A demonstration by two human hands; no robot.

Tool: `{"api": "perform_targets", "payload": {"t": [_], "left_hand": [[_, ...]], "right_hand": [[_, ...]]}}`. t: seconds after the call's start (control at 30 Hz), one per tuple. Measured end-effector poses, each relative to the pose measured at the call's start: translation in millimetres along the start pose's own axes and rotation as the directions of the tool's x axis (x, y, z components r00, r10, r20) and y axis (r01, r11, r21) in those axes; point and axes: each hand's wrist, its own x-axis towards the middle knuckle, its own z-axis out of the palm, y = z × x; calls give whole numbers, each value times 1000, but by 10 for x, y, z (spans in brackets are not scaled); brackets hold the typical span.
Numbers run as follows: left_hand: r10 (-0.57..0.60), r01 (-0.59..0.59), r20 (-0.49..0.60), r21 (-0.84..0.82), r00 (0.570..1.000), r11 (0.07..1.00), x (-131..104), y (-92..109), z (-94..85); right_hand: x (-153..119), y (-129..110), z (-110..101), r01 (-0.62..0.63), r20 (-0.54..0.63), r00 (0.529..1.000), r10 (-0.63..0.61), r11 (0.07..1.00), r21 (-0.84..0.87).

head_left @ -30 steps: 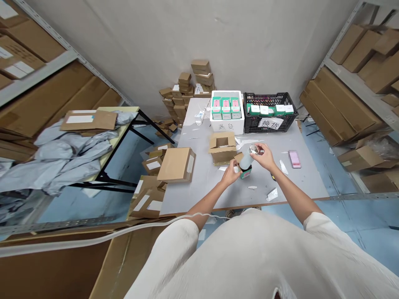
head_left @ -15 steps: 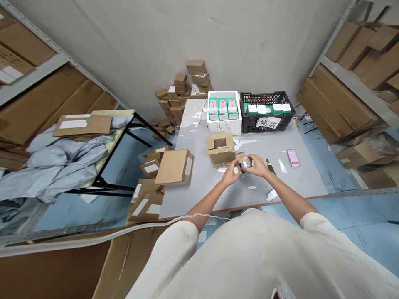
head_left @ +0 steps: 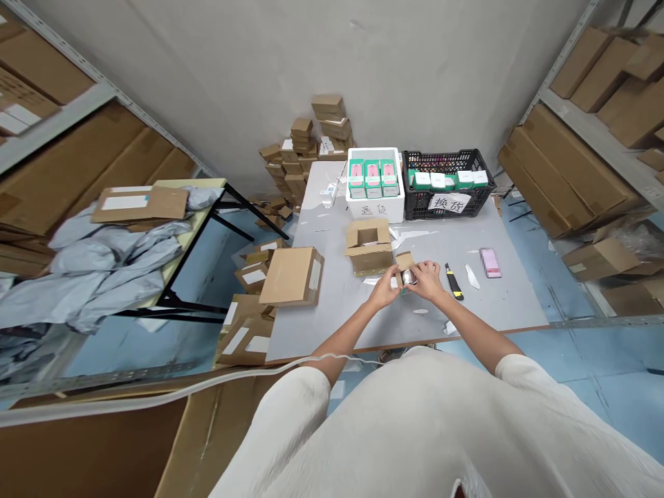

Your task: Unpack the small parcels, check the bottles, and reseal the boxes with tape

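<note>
A small green box [head_left: 404,291] with a raised brown flap stands on the grey table, mostly covered by my hands. In its opening sits a round silvery item [head_left: 409,277]. My left hand [head_left: 384,289] grips the left side of the small box. Around the silvery item, on the right, are the bent fingers of my right hand [head_left: 427,281]. An open cardboard box [head_left: 369,259] is just behind my left hand. A black and yellow cutter [head_left: 454,282] lies right of my right hand.
A white bin [head_left: 374,208] and a black crate [head_left: 449,205] holding green boxes stand at the table's back. A closed carton [head_left: 288,276] is at the left, a pink phone-like item [head_left: 490,263] at the right. White scraps lie about.
The silvery item has gone lower into the small box, with my right hand moving slightly down and over it. The view has shifted a little.
</note>
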Motion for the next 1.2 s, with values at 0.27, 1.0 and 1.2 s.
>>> {"api": "perform_targets", "payload": {"t": [0.27,1.0,1.2], "left_hand": [[-132,121,-105,-109,986,987,26,-98,82],[-304,249,-194,-264,933,932,315,-178,259],[-177,155,-138,-157,974,975,174,-142,249]], "right_hand": [[75,284,17,-177,-173,940,295,853,491],[141,550,210,-292,137,948,288,607,739],[22,453,107,-245,131,967,218,658,712]]}}
